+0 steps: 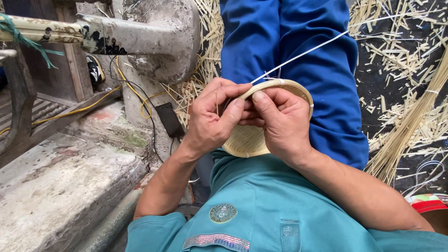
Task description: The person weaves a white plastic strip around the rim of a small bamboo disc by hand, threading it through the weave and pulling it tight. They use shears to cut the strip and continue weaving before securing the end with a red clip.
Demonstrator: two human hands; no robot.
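Note:
A small round woven bamboo basket (242, 140) rests on my lap over blue trousers. My left hand (212, 116) grips its near rim, thumb pressed along the top edge, with a thin needle-like sliver standing between the fingers. My right hand (280, 121) clasps the rim from the other side, fingers curled over it. A long white plastic strip (303, 52) runs from the rim up and to the right across my thigh. White bindings show at spots on the rim.
A worn grey machine (154, 37) on a concrete base (70, 182) stands at the left, with yellow cables (126, 84) and a black box (169, 120). Bamboo slivers (401, 121) and scraps litter the dark ground at right. A red object (427, 203) lies at lower right.

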